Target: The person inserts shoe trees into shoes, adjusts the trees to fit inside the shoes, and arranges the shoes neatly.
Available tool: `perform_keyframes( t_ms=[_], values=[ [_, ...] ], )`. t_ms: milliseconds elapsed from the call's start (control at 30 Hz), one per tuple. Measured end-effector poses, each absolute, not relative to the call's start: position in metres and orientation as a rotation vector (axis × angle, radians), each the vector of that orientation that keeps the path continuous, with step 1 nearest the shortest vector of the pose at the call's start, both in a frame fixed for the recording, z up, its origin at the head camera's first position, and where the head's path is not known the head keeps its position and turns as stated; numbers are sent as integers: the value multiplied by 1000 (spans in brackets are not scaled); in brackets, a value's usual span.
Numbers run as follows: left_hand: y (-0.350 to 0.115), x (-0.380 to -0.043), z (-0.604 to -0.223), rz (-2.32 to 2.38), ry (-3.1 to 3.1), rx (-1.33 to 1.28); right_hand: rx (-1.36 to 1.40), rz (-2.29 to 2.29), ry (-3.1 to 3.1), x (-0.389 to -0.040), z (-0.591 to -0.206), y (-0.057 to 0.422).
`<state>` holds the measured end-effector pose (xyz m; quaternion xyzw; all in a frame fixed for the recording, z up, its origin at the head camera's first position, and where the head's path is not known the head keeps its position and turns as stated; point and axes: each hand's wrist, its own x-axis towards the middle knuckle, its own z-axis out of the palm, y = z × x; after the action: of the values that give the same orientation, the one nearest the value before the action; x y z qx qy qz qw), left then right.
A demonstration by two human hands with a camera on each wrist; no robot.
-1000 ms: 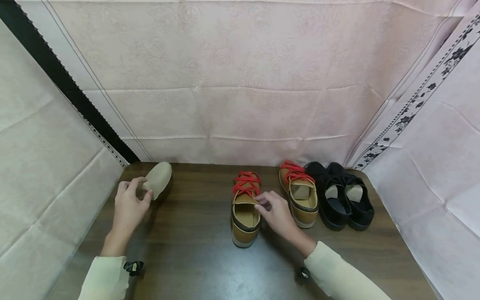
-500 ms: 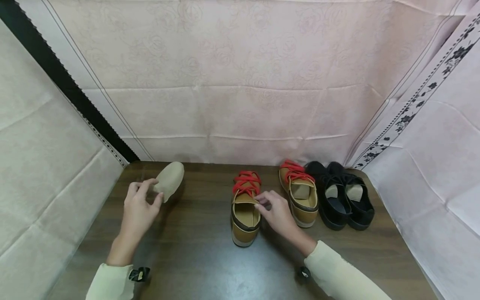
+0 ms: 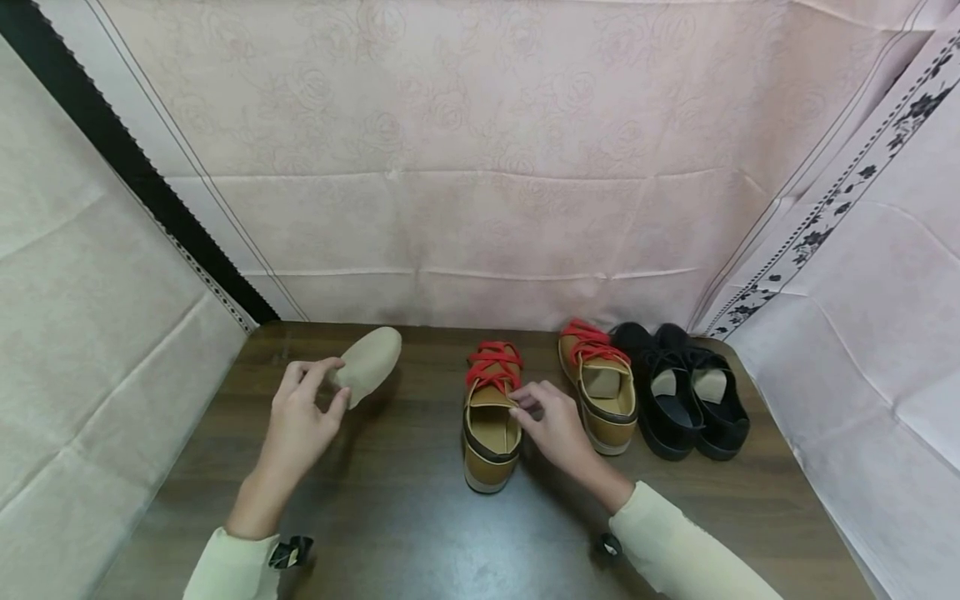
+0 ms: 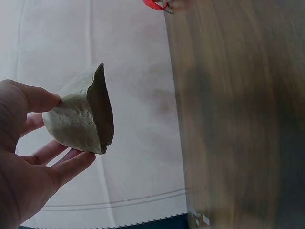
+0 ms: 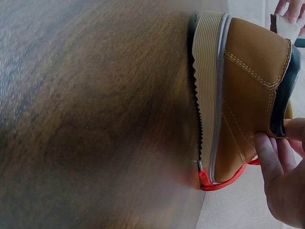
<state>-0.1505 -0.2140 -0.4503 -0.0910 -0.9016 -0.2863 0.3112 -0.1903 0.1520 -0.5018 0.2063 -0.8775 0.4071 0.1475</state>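
Note:
My left hand (image 3: 303, 408) pinches a beige moulded shoe insert (image 3: 371, 362) between thumb and fingers, raised over the left part of the table. In the left wrist view the insert (image 4: 74, 117) shows a hollow, cup-like shape with a ragged open edge. A tan shoe with red laces (image 3: 487, 475) stands upright at the table's middle, heel toward me, its opening uncovered. My right hand (image 3: 551, 421) pinches the right side of this shoe's collar, near the laces. In the right wrist view thumb and fingers close on the collar of the shoe (image 5: 250, 71).
To the right stands the matching tan shoe (image 3: 611, 437), a beige insert (image 3: 600, 383) inside it. Beside it are two black shoes (image 3: 671, 442), also with beige inserts. The brown wooden table (image 3: 390, 533) meets pale cloth (image 3: 450, 233) at the back and sides.
My left hand has carried the insert to the right, toward the middle tan shoe, with the insert tilting further. My right hand and all the shoes have stayed in place.

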Motion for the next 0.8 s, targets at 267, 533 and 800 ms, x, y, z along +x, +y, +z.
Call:
perform_keyframes(
  t_ms=[267, 533, 800],
  values=[
    [-199, -147, -442, -777, -2359, -318, 572, 1176, -2545, -190, -501, 152],
    [-188, -147, -435, -791, -2344, -428, 567, 1182, -2550, -190, -500, 152],
    [-178, -147, -432, -824, -2389, -490, 581, 1178, -2541, -190, -500, 152]
  ],
)
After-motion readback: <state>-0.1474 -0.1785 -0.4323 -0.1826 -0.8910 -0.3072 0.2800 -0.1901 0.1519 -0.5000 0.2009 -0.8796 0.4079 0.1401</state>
